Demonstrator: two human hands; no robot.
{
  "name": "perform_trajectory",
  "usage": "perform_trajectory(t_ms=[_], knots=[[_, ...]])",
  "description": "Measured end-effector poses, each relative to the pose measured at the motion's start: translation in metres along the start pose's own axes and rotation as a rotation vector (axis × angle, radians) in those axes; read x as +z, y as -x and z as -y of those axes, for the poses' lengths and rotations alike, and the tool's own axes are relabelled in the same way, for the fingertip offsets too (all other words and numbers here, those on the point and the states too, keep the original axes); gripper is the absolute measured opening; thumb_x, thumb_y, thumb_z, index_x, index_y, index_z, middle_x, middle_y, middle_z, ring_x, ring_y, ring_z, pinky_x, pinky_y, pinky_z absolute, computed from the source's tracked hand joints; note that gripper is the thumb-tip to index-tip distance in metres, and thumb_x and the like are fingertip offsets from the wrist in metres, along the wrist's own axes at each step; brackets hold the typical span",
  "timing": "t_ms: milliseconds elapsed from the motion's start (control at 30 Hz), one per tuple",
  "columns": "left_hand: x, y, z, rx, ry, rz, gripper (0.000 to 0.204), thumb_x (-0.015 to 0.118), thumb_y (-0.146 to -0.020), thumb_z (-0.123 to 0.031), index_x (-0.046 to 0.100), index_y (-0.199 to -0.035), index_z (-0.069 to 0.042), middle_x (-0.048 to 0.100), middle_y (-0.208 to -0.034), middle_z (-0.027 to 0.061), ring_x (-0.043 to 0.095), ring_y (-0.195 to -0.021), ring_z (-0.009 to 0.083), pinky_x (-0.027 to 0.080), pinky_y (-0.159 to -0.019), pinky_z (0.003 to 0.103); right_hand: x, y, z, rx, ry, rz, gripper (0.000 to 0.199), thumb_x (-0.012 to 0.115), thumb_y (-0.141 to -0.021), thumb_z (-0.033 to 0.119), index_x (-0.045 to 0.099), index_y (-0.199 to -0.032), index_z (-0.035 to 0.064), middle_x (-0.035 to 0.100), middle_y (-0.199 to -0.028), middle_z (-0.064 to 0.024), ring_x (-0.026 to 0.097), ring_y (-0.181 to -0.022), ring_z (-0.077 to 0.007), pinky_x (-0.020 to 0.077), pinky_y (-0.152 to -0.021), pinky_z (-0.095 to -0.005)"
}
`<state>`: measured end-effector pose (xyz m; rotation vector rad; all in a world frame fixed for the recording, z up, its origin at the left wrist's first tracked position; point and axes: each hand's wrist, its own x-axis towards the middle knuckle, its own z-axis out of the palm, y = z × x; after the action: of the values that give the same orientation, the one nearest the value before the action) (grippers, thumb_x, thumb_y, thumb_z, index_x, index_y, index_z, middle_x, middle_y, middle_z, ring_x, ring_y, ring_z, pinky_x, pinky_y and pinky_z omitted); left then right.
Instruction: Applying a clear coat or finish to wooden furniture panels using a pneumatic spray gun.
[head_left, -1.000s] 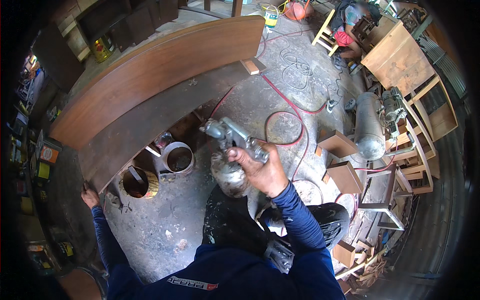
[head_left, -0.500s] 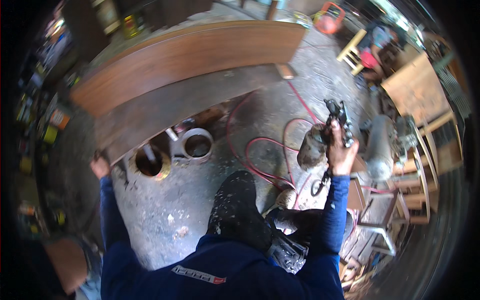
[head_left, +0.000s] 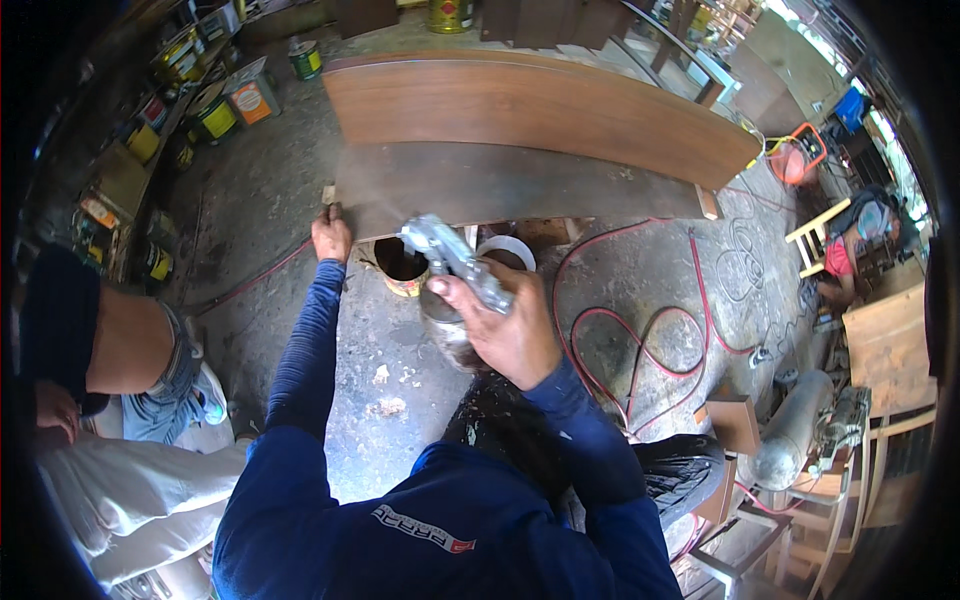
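My right hand (head_left: 515,335) is wrapped round a metal spray gun (head_left: 455,262), with a stained cup (head_left: 447,330) hanging under it. The gun points up and left over the near edge of a dark brown flat board (head_left: 510,180), and a faint haze hangs near its nozzle. At that board's near left corner, my left hand (head_left: 332,235) grips the edge, its fingers partly hidden. Behind, a reddish-brown panel (head_left: 540,105) stands on its long side. Below the board's near edge are a yellowish can (head_left: 402,283) with dark liquid and a white bucket (head_left: 522,246), partly covered by the gun and hand.
A red hose (head_left: 640,335) loops over the floor on the right. Two people's legs (head_left: 150,480) are close at my left. Paint cans (head_left: 212,115) line the far left. A metal tank (head_left: 795,430) lies at right; another person (head_left: 850,250) crouches beyond a yellow stool (head_left: 808,240).
My right hand has swung the spray gun from the far right to the left, over the board's near edge. My view has turned left. The left hand stays at the board's left end.
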<state>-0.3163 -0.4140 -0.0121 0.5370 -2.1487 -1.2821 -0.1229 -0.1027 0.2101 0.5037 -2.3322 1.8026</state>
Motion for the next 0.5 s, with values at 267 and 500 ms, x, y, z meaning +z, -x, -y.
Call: perform_trajectory(t_ms=[267,500], knots=[[-0.004,0.004,-0.008,0.013,-0.145,0.01,0.04,0.051,-0.102,-0.033,0.069,-0.116,0.0,0.068,-0.112,0.0298,0.064,-0.109,0.0457,0.05,-0.092,0.048,0.025,-0.003,0.005,-0.046,0.105,-0.148,0.03,0.073,-0.093,0.025,0.069,-0.098,-0.0046,0.067,-0.073,-0.0186,0.064,-0.062,-0.0276,0.0488,-0.061,-0.0387],[-0.007,0.01,-0.022,-0.048,-0.15,0.006,0.038,0.05,-0.102,-0.032,0.069,-0.117,-0.003,0.068,-0.111,0.0287,0.064,-0.108,0.0458,0.05,-0.09,0.049,0.048,-0.031,-0.014,-0.018,0.162,-0.057,0.033,0.077,-0.091,0.029,0.071,-0.096,-0.0038,0.06,-0.064,-0.0121,0.054,-0.056,-0.0163,0.0453,-0.057,-0.0345]])
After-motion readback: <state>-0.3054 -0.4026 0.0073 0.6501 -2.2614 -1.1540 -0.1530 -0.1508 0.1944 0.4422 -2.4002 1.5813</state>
